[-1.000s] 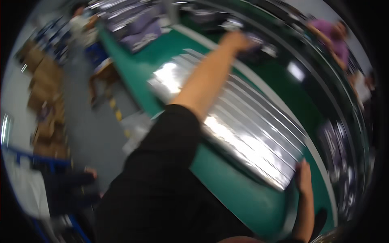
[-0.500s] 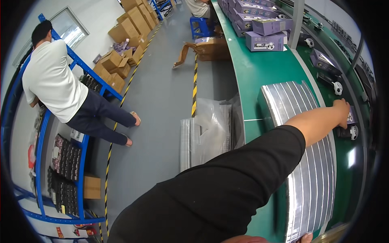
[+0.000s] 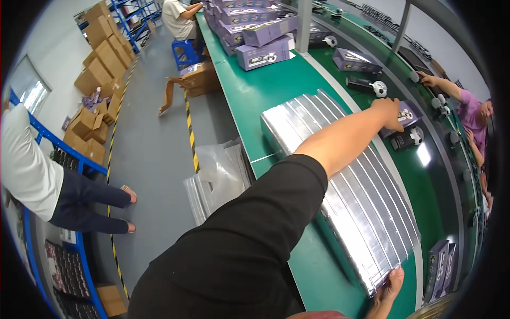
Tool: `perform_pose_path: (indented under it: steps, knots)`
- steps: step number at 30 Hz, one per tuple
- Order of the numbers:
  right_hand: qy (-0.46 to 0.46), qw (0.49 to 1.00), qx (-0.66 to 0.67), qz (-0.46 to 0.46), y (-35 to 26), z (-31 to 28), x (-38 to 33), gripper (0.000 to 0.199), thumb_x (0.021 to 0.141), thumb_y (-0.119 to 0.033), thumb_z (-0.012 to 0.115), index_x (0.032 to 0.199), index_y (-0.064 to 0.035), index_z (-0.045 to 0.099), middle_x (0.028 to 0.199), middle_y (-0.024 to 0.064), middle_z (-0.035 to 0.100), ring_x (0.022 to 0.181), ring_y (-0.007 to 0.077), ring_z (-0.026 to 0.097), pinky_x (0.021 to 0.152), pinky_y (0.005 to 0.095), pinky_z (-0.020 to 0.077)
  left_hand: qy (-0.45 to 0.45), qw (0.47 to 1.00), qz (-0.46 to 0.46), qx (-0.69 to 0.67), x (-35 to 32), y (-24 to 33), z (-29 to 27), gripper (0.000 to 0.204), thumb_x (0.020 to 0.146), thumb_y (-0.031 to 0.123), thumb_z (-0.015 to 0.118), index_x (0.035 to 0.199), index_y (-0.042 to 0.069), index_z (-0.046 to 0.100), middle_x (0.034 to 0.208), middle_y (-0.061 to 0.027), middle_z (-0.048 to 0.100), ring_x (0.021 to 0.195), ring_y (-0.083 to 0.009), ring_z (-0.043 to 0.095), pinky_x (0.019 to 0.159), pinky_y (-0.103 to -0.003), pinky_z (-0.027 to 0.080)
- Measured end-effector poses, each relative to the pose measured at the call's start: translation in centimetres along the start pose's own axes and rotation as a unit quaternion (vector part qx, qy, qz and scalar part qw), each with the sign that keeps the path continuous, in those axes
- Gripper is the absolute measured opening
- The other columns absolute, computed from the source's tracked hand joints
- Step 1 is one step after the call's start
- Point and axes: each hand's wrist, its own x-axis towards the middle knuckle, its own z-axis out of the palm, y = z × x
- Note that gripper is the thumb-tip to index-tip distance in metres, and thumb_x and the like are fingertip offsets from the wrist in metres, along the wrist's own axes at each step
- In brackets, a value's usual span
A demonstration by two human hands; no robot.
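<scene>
My left hand (image 3: 390,113) stretches far right across the green bench, its fingers closed over the edge of a purple printed box (image 3: 408,114) on the conveyor. Under that arm lies a long silver slab (image 3: 366,212) with white stripes and a shiny surface, perhaps a stack of panels. At its near end my right hand (image 3: 392,284) grips the corner, thumb on top; the other fingers are partly hidden. Beside the purple box on the green belt are black boxes with a football-patterned ball, one nearer (image 3: 408,138) and one farther (image 3: 366,85).
Purple boxes (image 3: 263,53) are piled at the bench's far end. More silver panels under clear plastic (image 3: 218,173) stand left of the bench. A person in a white shirt (image 3: 29,165) stands by blue shelving. Across the conveyor, a co-worker in pink (image 3: 470,114) reaches in. Cartons (image 3: 87,130) line the wall.
The view has swung right, so everything sits farther left. My left hand's hold on the purple box and my right hand at the slab's corner now show more fully.
</scene>
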Motion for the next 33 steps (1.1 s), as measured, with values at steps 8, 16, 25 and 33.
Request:
perform_pose_path:
  steps: [8, 16, 25, 33]
  knots:
    - [-0.094, 0.977, 0.127, -0.14, -3.8, -6.3, 0.0, 0.031, 0.1, -0.02, 0.049, 0.071, -0.0092, 0.047, 0.056, -0.0069, 0.038, 0.052, 0.0074, 0.038, 0.05, 0.022, 0.0301, -0.03, 0.998, -0.037, -0.045, 0.0, -0.1, -1.4, 0.1, 0.064, 0.062, 0.075, 0.134, -0.001, 0.043, 0.116, -0.0193, 0.064, 0.106, -0.0324, 0.064, 0.089, -0.04, 0.051]
    - [0.24, 0.953, -0.095, -0.16, -12.5, -4.7, 14.1, 0.039, 0.097, -0.023, 0.051, 0.13, -0.0025, 0.057, 0.109, 0.0054, 0.065, 0.101, 0.0154, 0.058, 0.089, 0.0291, 0.0456, -0.034, 0.999, -0.017, -0.005, 0.0, -3.8, -1.7, 0.123, 0.057, 0.069, 0.075, 0.14, -0.011, 0.032, 0.125, -0.0263, 0.059, 0.11, -0.0363, 0.062, 0.093, -0.04, 0.05]
    - [-0.018, 0.868, -0.488, -0.084, -11.2, 3.2, 35.0, 0.029, 0.09, -0.03, 0.058, 0.092, -0.0028, 0.066, 0.087, 0.0096, 0.065, 0.083, 0.0196, 0.061, 0.074, 0.0349, 0.0465, 0.072, 0.995, 0.059, 0.03, 0.4, 1.5, -1.9, 0.116, 0.066, 0.06, 0.073, 0.147, -0.004, 0.02, 0.117, -0.0244, 0.06, 0.102, -0.038, 0.063, 0.086, -0.043, 0.052]
    - [-0.142, 0.438, -0.888, -0.008, -11.7, 2.8, 31.5, 0.049, 0.066, -0.021, 0.071, 0.113, -0.0083, 0.061, 0.109, 0.0171, 0.065, 0.103, 0.0348, 0.062, 0.093, 0.0458, 0.0455, 0.049, 0.987, 0.103, 0.112, 0.0, -0.6, -1.8, 0.104, 0.067, 0.058, 0.072, 0.147, 0.007, 0.028, 0.117, -0.0232, 0.061, 0.101, -0.0381, 0.063, 0.087, -0.043, 0.052]
